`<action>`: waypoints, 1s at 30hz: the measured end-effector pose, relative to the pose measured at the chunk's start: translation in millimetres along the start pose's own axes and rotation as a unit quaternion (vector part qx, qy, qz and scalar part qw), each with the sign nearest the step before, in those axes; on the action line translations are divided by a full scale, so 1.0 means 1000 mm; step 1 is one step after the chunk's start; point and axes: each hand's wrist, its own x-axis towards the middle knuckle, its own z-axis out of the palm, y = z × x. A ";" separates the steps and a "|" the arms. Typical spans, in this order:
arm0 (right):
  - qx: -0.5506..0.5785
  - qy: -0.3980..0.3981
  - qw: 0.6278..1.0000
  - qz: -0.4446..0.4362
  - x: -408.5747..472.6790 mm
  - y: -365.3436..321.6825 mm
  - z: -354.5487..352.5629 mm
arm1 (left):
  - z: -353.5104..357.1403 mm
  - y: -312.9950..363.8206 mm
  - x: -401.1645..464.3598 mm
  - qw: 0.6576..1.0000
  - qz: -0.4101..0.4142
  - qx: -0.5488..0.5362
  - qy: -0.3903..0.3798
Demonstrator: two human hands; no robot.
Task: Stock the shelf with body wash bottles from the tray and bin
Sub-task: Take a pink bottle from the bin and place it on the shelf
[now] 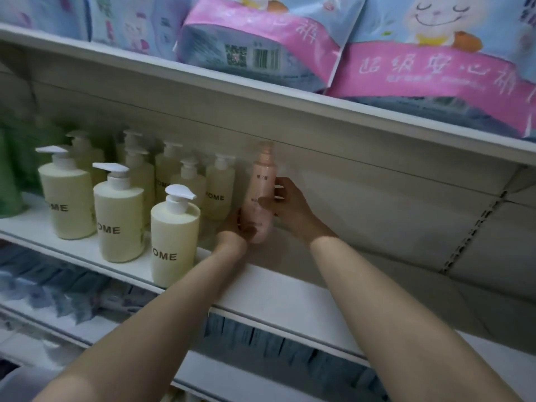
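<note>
Pink and tall, the body wash bottle (259, 195) stood almost straight up, pump on top, leaning a little to the right. The left hand (235, 224) held it low down and the right hand (293, 208) wrapped round its middle. It was over the white shelf (272, 288), just right of yellow pump bottles (174, 236) that said "OME". Pink and blue packs (429, 65) lay on the shelf above.

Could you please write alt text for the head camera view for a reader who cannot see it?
Both hands, left hand and right hand, hold a pink pump bottle over the white shelf, right of yellow pump bottles.
</note>
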 end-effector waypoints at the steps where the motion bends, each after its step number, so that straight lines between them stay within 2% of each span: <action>1: -0.001 0.001 1.000 -0.003 0.006 0.002 0.003 | 0.001 0.000 0.007 1.000 0.017 0.013 0.014; 4: -0.013 -0.003 1.000 -0.014 0.021 0.010 0.010 | 0.008 -0.003 0.024 0.995 0.054 0.055 0.056; 8: -0.015 -0.005 1.000 -0.023 0.037 0.020 0.011 | 0.011 -0.006 0.036 0.989 0.073 0.108 0.063; 20: 0.015 0.009 1.000 -0.022 0.048 0.036 -0.007 | 0.026 -0.007 0.046 0.984 0.124 0.118 0.056; 30: 0.015 0.024 0.999 -0.024 0.042 0.036 -0.004 | 0.026 -0.011 0.050 0.978 0.137 0.146 0.053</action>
